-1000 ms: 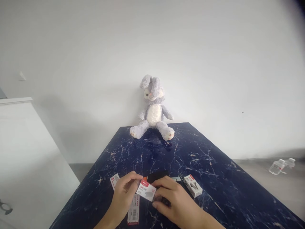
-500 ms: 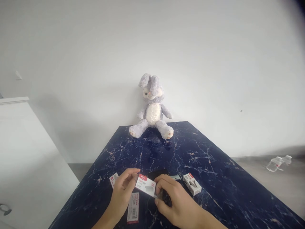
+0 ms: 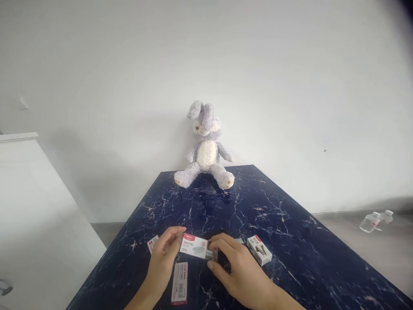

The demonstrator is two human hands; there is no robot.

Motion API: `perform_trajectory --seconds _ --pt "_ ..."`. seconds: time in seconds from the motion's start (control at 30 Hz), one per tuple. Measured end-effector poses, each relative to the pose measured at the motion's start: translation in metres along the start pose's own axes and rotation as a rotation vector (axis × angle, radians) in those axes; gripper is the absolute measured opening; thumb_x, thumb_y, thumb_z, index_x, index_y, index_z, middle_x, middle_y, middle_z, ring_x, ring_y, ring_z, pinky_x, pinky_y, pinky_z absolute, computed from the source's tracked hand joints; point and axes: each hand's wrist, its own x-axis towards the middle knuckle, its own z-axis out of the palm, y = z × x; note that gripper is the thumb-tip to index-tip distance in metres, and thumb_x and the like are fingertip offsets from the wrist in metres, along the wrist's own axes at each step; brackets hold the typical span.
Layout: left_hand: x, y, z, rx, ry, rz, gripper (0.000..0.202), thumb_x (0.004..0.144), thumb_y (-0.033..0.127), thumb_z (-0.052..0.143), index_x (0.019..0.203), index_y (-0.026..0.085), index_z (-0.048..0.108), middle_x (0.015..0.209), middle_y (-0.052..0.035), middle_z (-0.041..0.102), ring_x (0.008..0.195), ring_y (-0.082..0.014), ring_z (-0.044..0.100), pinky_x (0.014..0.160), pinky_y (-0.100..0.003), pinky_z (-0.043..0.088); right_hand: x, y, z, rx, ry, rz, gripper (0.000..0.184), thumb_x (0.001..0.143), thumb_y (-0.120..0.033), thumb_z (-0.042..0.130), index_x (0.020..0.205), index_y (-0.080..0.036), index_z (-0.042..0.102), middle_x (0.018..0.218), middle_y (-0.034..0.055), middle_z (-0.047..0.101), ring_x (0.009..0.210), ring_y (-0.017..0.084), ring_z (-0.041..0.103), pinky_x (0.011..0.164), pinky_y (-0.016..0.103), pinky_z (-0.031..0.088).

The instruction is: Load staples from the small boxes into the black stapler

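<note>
- Between the two hands, above the tabletop, is a small printed box, tilted slightly.
- Left hand: fingers pinch its left end. Right hand: fingers close on a silvery piece showing at its right end.
- The box looks light, stiff yet crushable card, smooth enough to slip; its edges seem the best hold. The silvery piece may be brittle.
- Nearby lie a long box, a partly hidden card and a pictured box.
- A plush rabbit sits well beyond, out of the way.
</note>
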Motion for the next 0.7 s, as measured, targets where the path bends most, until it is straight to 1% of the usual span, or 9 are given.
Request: perform_trajectory --seconds 0.1,0.2,0.33,0.4,0.47,0.53,0.57,0.63,0.7 --pt "-0.0007 0.0006 0.0022 -0.018 -0.004 -0.005 0.029 0.090 0.044 0.060 0.105 0.021 0.068 0.096 -0.0038 0.069 0.085 -0.0205 0.064 0.075 -0.026 0.049 -0.0001 0.0006 0.0014 -0.031 0.008 -0.002 0.018 0.083 -0.012 0.063 0.096 -0.024 0.060 0.109 0.0018 0.063 0.098 0.018 0.060 0.088 0.030 0.047" --pt "-0.0014 0.0014 0.0028 -0.018 -0.014 -0.001 0.028 0.089 0.044 0.061 0.104 0.021 0.069 0.092 -0.0034 0.069 0.083 -0.0203 0.064 0.073 -0.026 0.049 -0.0003 -0.0010 0.0010 -0.018 0.022 0.015 0.015 0.083 -0.012 0.063 0.091 -0.023 0.057 0.106 0.0016 0.063 0.094 0.017 0.061 0.084 0.029 0.049" --pt "-0.0012 -0.0006 0.0016 -0.030 -0.021 0.002 0.028 0.089 0.043 0.062 0.103 0.021 0.069 0.093 -0.0040 0.069 0.083 -0.0207 0.064 0.073 -0.026 0.049 -0.0005 -0.0012 0.0004 -0.025 0.030 0.010 0.012 0.087 -0.014 0.060 0.093 -0.023 0.056 0.108 0.0024 0.063 0.094 0.017 0.061 0.083 0.028 0.050" --pt "-0.0006 -0.0023 0.0013 -0.048 -0.020 -0.006 0.027 0.090 0.043 0.061 0.103 0.021 0.069 0.092 -0.0036 0.069 0.083 -0.0202 0.064 0.073 -0.026 0.049 -0.0007 0.0006 0.0008 -0.106 0.028 -0.032 0.011 0.090 -0.017 0.058 0.099 -0.024 0.059 0.112 0.0036 0.063 0.098 0.019 0.060 0.086 0.031 0.049" --pt "0.0001 -0.0032 0.0017 -0.040 -0.018 -0.014 0.026 0.090 0.042 0.062 0.102 0.021 0.069 0.091 -0.0031 0.070 0.083 -0.0197 0.064 0.074 -0.026 0.048 -0.0011 0.0029 0.0012 -0.255 0.010 -0.103 0.012 0.093 -0.019 0.055 0.102 -0.025 0.062 0.117 0.0047 0.063 0.100 0.022 0.060 0.088 0.037 0.048" --pt "0.0004 -0.0028 0.0025 -0.015 -0.015 -0.010 0.025 0.089 0.043 0.062 0.100 0.021 0.070 0.091 -0.0034 0.070 0.085 -0.0200 0.064 0.075 -0.026 0.048 -0.0016 0.0043 0.0013 -0.385 -0.007 -0.153 0.013 0.095 -0.019 0.052 0.099 -0.024 0.064 0.120 0.0053 0.063 0.099 0.024 0.059 0.086 0.040 0.048" --pt "0.0004 -0.0023 0.0030 -0.003 -0.016 -0.006 0.025 0.089 0.043 0.063 0.099 0.021 0.070 0.091 -0.0037 0.071 0.086 -0.0203 0.064 0.075 -0.026 0.048 -0.0019 0.0044 0.0011 -0.414 -0.013 -0.160 0.014 0.095 -0.018 0.051 0.097 -0.023 0.064 0.120 0.0055 0.063 0.099 0.024 0.059 0.085 0.041 0.048" --pt "0.0003 -0.0012 0.0038 0.008 -0.013 0.004 0.026 0.089 0.044 0.063 0.097 0.021 0.071 0.090 -0.0041 0.071 0.086 -0.0208 0.064 0.075 -0.026 0.048 -0.0023 0.0033 0.0001 -0.391 -0.008 -0.140 0.014 0.094 -0.016 0.050 0.093 -0.022 0.062 0.119 0.0056 0.063 0.099 0.024 0.059 0.086 0.041 0.048" --pt "0.0003 -0.0006 0.0045 0.009 -0.004 0.005 0.027 0.088 0.044 0.064 0.097 0.020 0.072 0.090 -0.0043 0.071 0.085 -0.0210 0.064 0.074 -0.026 0.048 -0.0027 0.0010 -0.0015 -0.292 0.006 -0.100 0.011 0.092 -0.015 0.052 0.090 -0.022 0.060 0.117 0.0053 0.063 0.100 0.022 0.059 0.088 0.039 0.049"
